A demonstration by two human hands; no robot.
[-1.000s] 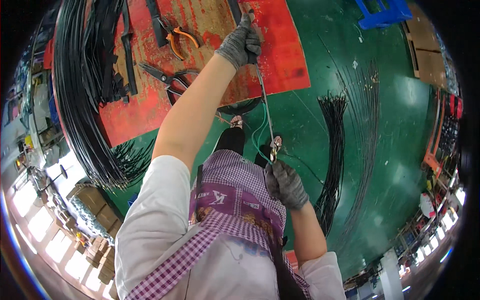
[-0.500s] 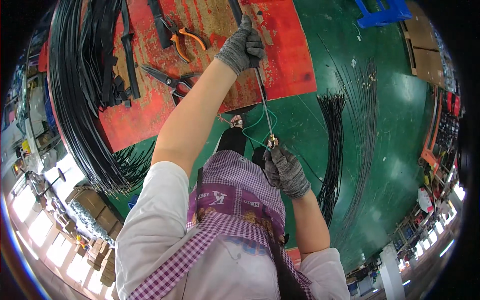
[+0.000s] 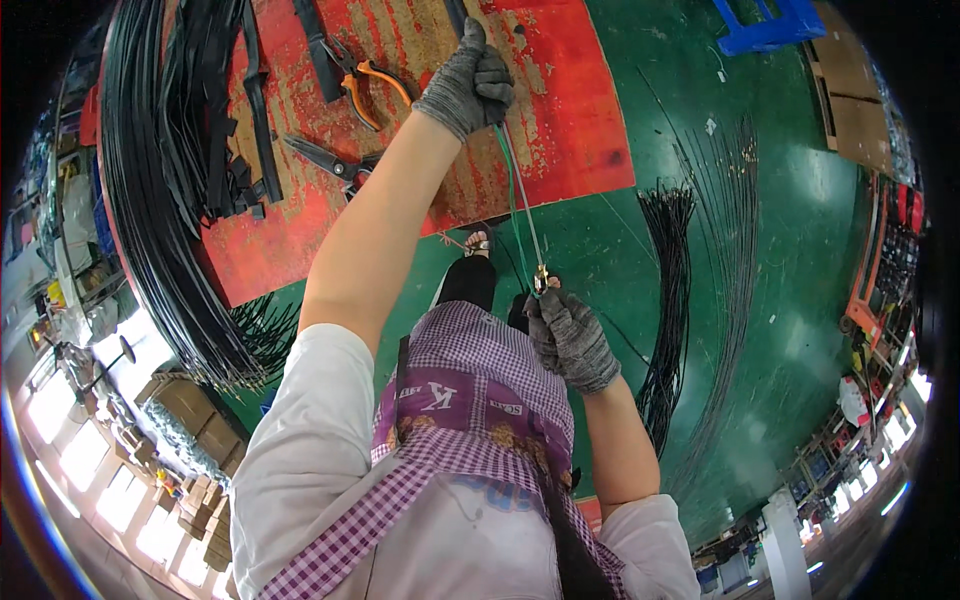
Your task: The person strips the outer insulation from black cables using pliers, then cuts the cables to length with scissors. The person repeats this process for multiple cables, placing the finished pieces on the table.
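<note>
My left hand [image 3: 468,85], in a grey knit glove, is closed around a black tube [image 3: 455,15] above the red worktable [image 3: 590,130]. From under that fist a thin metallic rod or cable [image 3: 527,210] runs down to a brass-coloured fitting [image 3: 541,279]. My right hand [image 3: 572,340], gloved likewise, is shut at this fitting, in front of my apron; its grip partly hides the fitting. A green cord [image 3: 516,190] runs alongside, from the left fist toward the right hand.
Orange-handled pliers [image 3: 356,100] and dark shears [image 3: 320,156] lie on the worn tabletop. Long black cables [image 3: 135,200] hang over its left side. Right of me are a black cable bundle [image 3: 668,290] and thin wires [image 3: 738,270]; a blue stool [image 3: 775,35] stands far right.
My left hand has shifted slightly up and left. The black tube no longer shows below it. The green cord, loosely looped before, now runs nearly straight up to that hand. My right hand has barely moved.
</note>
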